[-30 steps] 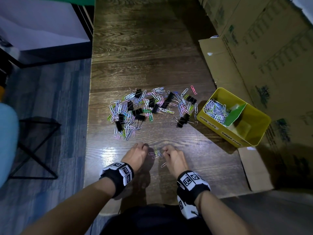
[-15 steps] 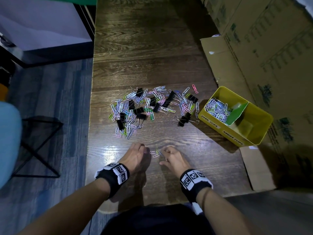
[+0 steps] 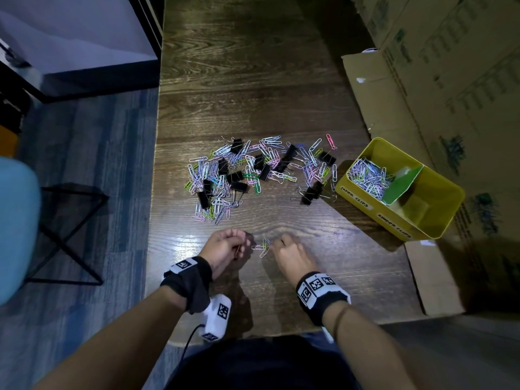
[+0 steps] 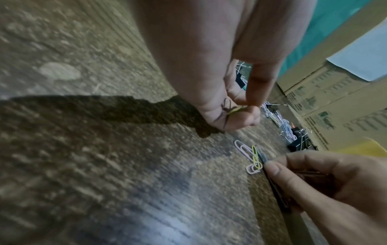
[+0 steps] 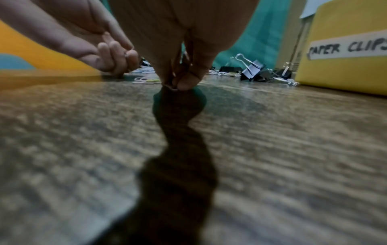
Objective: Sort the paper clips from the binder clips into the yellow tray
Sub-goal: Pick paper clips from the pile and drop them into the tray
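Note:
A mixed pile of coloured paper clips (image 3: 216, 178) and black binder clips (image 3: 239, 187) lies mid-table. The yellow tray (image 3: 439, 198) stands to its right, with paper clips (image 3: 368, 175) in its near-left compartment behind a green divider (image 3: 399, 184). A few loose paper clips (image 3: 263, 247) lie between my hands near the table's front. My left hand (image 3: 242, 246) has its fingers curled and pinches a few paper clips (image 4: 230, 111). My right hand (image 3: 277, 243) pinches thin clips at its fingertips (image 5: 178, 84), right beside the loose pink and green ones (image 4: 251, 157).
Cardboard boxes (image 3: 450, 80) rise along the table's right side behind the tray, and a cardboard flap (image 3: 427, 277) lies at the front right. The table's left edge (image 3: 153, 192) drops to blue carpet. A binder clip (image 5: 251, 68) sits near the tray's "PAPER CLIPS" label (image 5: 347, 48).
The clip that lay by my right hand's knuckles is gone from the table. Both hands stay at the small group of clips; my left wrist has turned outward a little.

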